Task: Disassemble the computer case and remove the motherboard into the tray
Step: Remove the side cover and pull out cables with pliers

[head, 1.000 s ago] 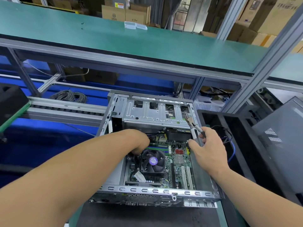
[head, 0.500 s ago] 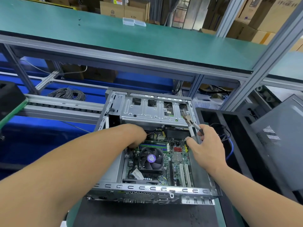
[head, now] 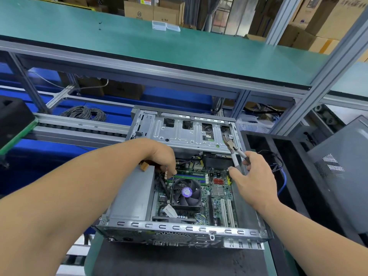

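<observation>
The open computer case (head: pixel 179 232) lies in front of me with its drive cage (head: pixel 185 134) at the far end. Inside it sits the green motherboard (head: pixel 219 192) with a black CPU fan (head: pixel 186 193). My left hand (head: pixel 161 156) reaches in over the grey power supply (head: pixel 133 196) and pinches a small white cable connector (head: pixel 165 174) beside the memory slots. My right hand (head: pixel 256 180) hovers over the case's right wall and grips pliers (head: pixel 232 148) by the white handles, jaws pointing away at the drive cage.
A black tray (head: pixel 294 166) with loose wires and a blue cable (head: pixel 283 184) stands right of the case. A grey side panel (head: pixel 342 176) leans further right. A green shelf (head: pixel 159 42) overhangs the bench. A roller conveyor (head: pixel 79 128) and a cable coil (head: pixel 85 113) lie at left.
My left hand has drawn back a little from the memory slots, and a white connector now shows in its fingertips. My right hand with the pliers has barely moved.
</observation>
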